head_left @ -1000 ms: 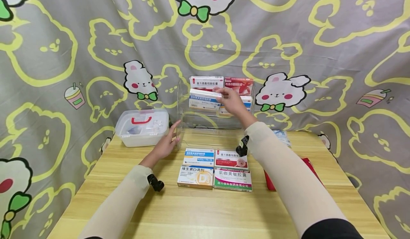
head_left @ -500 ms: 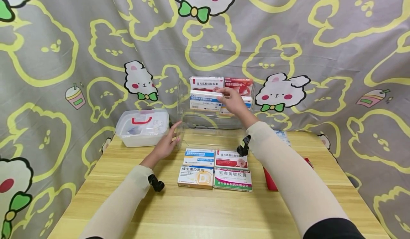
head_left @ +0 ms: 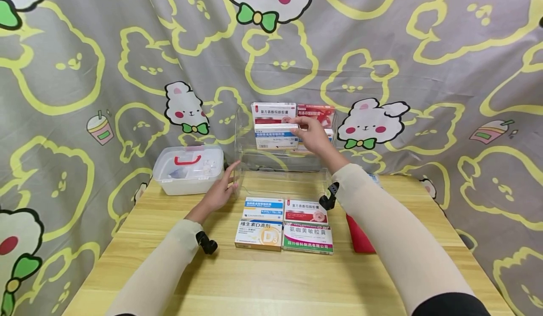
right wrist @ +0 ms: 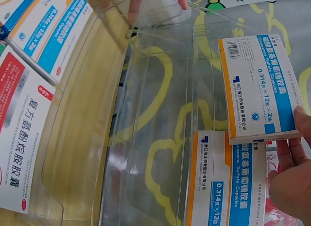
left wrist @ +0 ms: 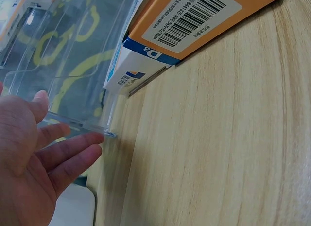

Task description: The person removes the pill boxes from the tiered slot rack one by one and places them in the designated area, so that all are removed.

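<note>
My right hand (head_left: 314,136) pinches a blue-and-white medicine box (head_left: 275,140) by its right end, on the middle tier of a clear plastic rack (head_left: 280,180). In the right wrist view, the thumb lies on the printed face of this box (right wrist: 260,87), and fingers show behind it. A matching blue-and-white box (right wrist: 228,187) stands beside it on the same tier, partly hidden by my hand in the head view. My left hand (head_left: 219,191) is at the rack's left side with its fingers extended; in the left wrist view, the fingers (left wrist: 73,160) hold nothing.
On the rack's top tier stand a white-and-red box (head_left: 271,112) and a red box (head_left: 317,113). Several medicine boxes lie in front of the rack, including a vitamin D box (head_left: 259,233). A lidded plastic case (head_left: 188,184) is left, a red item (head_left: 359,236) right.
My right hand and the blue-and-white box have shifted slightly down and to the right, closer to the matching box. My left hand has stayed at the rack's side.
</note>
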